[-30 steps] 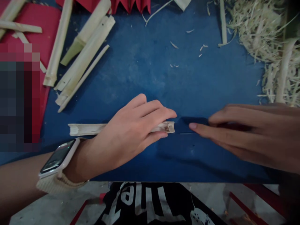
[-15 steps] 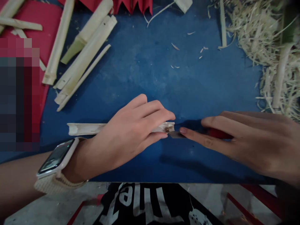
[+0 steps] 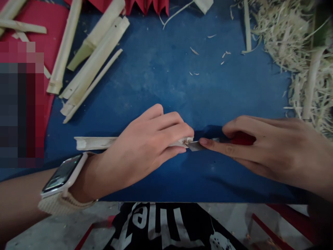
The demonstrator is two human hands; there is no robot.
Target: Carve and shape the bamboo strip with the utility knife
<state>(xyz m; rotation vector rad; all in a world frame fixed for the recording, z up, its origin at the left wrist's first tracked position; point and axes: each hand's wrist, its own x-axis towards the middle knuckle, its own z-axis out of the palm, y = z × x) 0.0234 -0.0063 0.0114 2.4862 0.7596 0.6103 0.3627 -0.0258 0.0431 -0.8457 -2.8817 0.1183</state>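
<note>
A split bamboo strip (image 3: pixel 97 143) lies lengthwise on the blue table, its hollow side up. My left hand (image 3: pixel 151 139) is closed over its right part, fingers on the far edge and thumb on the near edge. In my right hand (image 3: pixel 265 149) is a knife (image 3: pixel 195 145) with a red handle, the index finger stretched along the blade. The blade's tip touches the brownish right end of the strip, just beyond my left fingertips. My right palm hides part of the handle.
Several bamboo pieces (image 3: pixel 96 66) lie at the upper left, some on a red sheet (image 3: pixel 56 31). A heap of pale shavings (image 3: pixel 283 38) spreads along the right. Small slivers dot the blue table (image 3: pixel 169 83), whose near edge runs just below my hands.
My right hand has shifted slightly away from me, and the knife tip has moved from the strip's near edge onto its end. My left hand stays nearly still.
</note>
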